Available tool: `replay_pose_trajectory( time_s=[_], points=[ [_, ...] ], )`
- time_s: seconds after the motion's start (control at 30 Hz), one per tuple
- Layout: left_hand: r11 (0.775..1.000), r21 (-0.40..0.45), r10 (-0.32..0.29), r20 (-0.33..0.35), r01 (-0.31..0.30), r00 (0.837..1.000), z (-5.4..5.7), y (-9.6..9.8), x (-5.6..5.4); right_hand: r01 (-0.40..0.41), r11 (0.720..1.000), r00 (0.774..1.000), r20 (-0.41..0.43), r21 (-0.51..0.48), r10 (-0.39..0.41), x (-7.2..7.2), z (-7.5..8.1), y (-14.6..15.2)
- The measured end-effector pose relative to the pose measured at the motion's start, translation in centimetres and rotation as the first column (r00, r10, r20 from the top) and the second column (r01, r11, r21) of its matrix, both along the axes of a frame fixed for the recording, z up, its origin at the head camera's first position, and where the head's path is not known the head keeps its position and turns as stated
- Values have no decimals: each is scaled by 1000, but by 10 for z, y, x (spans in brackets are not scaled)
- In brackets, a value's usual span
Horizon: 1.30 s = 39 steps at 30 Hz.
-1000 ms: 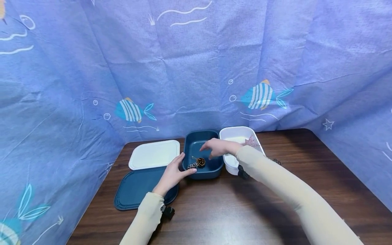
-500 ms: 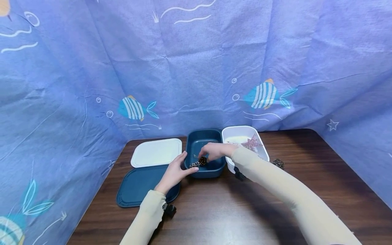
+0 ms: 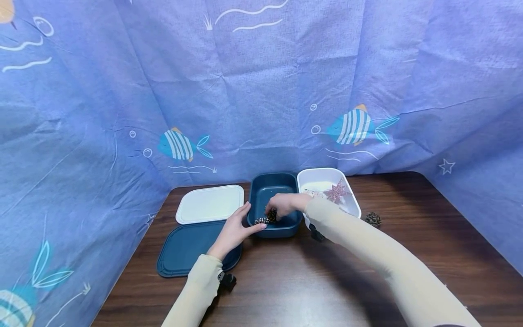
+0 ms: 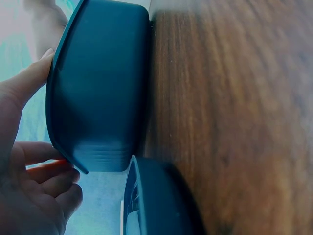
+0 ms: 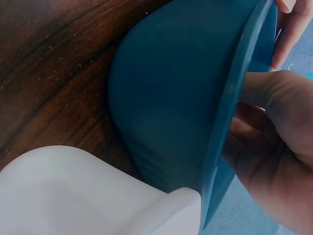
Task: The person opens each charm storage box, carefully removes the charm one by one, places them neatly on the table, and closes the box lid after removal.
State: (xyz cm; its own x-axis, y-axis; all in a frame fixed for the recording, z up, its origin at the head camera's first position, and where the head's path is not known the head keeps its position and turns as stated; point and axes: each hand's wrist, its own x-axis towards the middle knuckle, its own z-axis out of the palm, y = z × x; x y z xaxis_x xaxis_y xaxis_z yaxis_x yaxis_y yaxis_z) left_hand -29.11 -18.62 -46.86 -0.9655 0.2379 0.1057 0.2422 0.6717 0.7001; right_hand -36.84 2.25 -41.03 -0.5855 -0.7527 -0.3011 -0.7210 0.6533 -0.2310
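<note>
A dark blue box (image 3: 273,232) holds two small pine cones near its front left corner. My right hand (image 3: 283,204) reaches down inside, fingertips pinching the rounder pine cone (image 3: 271,215). In the right wrist view, the right hand's fingers (image 5: 264,88) disappear behind the box wall. Beside that cone lies a longer, white-tipped pine cone (image 3: 261,220), close to my left thumb. My left hand (image 3: 234,230) spans the box's front left corner, thumb stretched along the front rim and the other fingers at the left side. In the left wrist view, its thumb (image 4: 32,81) touches the rim.
A white box (image 3: 323,174) with a pink glitter star (image 3: 337,191) stands against the blue box's right side. Another pine cone (image 3: 373,220) lies on the table to its right. A white lid (image 3: 210,205) and a dark blue lid (image 3: 188,250) lie at left. A patterned cloth (image 3: 261,91) hangs behind.
My right hand has lowered into the blue box, its fingers closing on the round pine cone, which was untouched earlier. My left hand stays at the box's corner. The view shifted slightly.
</note>
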Motion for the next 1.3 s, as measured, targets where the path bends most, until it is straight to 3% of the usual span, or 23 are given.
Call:
replay_pose_trajectory(
  time_s=[0.47, 0.73, 1.07, 1.3],
  points=[
    [1000, 14, 0, 9, 0, 1000, -1, -1, 0, -13, 997, 999, -39, -70, 10, -2, 0, 9],
    [1000, 25, 3, 19, -4, 1000, -1, -1, 0, 10, 984, 998, -64, -179, -21, -2, 23, 22],
    [1000, 22, 8, 26, -9, 1000, -2, -1, 0, 49, 937, 995, -65, -345, -75, -2, 46, 44],
    [1000, 19, 14, 23, -15, 1000, -1, 1, 1, 126, 882, 986, -37, -455, -160, -1, 53, 70]
  ],
)
